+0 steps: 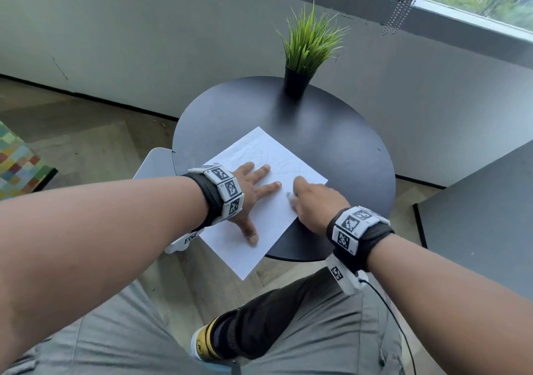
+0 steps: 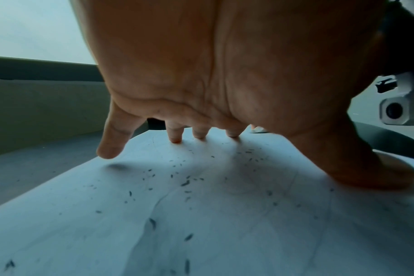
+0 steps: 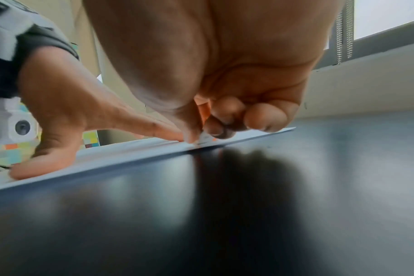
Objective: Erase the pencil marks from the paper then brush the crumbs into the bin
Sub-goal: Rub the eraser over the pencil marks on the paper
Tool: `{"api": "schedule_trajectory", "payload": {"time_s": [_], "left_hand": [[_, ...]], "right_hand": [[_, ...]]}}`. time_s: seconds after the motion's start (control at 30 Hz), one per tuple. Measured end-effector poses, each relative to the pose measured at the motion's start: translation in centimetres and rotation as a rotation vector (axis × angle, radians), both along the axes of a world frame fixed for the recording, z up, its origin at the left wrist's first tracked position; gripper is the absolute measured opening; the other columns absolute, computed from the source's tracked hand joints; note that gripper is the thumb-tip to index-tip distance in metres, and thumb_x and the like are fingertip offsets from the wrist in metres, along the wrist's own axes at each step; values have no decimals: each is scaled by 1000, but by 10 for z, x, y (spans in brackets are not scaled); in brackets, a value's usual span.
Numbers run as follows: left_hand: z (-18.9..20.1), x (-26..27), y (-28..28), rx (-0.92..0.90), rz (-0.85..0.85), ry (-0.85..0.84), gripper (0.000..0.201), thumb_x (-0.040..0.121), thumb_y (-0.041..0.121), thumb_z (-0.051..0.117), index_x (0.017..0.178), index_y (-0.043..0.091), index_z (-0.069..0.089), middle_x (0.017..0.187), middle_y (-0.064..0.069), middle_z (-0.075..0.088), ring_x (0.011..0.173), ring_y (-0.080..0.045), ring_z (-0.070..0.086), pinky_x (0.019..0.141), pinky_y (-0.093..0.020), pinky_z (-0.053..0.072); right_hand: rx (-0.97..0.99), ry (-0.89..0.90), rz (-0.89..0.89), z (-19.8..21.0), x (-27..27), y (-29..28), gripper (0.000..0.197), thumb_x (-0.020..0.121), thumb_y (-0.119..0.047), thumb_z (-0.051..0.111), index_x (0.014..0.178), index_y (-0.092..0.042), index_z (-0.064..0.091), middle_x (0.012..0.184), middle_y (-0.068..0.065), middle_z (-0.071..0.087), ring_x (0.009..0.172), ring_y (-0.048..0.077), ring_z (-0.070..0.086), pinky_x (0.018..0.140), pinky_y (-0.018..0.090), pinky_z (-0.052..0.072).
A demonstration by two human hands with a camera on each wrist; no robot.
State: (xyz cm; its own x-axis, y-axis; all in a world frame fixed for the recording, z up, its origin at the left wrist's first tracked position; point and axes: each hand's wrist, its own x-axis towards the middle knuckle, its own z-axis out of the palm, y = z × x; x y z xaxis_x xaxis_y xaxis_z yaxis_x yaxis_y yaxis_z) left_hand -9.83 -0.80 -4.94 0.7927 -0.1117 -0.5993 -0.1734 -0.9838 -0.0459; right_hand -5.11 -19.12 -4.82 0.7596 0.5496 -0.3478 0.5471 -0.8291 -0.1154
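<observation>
Left hand (image 1: 245,198) flat, fingers spread on paper (image 1: 271,218); right hand (image 1: 314,201) pinching eraser (image 1: 289,195). Paper overhangs bench (image 1: 331,132) near edge: hard rubbing may crease it, spilling crumbs (image 2: 184,184) floorward.

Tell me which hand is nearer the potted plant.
Right. The right hand pinches an eraser on the paper's side toward the plant; the left hand presses farther back.
</observation>
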Motion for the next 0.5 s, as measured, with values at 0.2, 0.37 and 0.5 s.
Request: {"api": "schedule_trajectory", "payload": {"time_s": [0.2, 0.37, 0.5], "left_hand": [[-2, 3, 2, 1, 2, 9, 143, 55, 86, 73, 154, 44, -21, 164, 4, -31, 154, -31, -16, 108, -77, 17], [3, 5, -5, 59, -30, 4, 144, 54, 86, 73, 154, 44, -21, 166, -1, -26, 153, -36, -6, 104, -76, 27], [6, 11, -10, 75, -47, 5, 146, 51, 83, 77, 154, 49, -20, 165, -9, -25, 150, -43, 1, 105, -71, 30]], "right_hand": [[69, 61, 194, -10, -35, 19, 28, 99, -44, 36, 106, -18, 42, 106, 11, 64, 96, 35, 60, 72, 39, 44], [21, -39, -75, -2, 12, -12, 24, 100, -41, 37, 97, -18, 38, 104, 10, 61, 92, 36, 57, 74, 40, 46], [93, 49, 252, -10, -25, -14, 25, 101, -46, 35, 91, -22, 35, 90, 1, 59, 81, 31, 55, 67, 38, 44]]}}
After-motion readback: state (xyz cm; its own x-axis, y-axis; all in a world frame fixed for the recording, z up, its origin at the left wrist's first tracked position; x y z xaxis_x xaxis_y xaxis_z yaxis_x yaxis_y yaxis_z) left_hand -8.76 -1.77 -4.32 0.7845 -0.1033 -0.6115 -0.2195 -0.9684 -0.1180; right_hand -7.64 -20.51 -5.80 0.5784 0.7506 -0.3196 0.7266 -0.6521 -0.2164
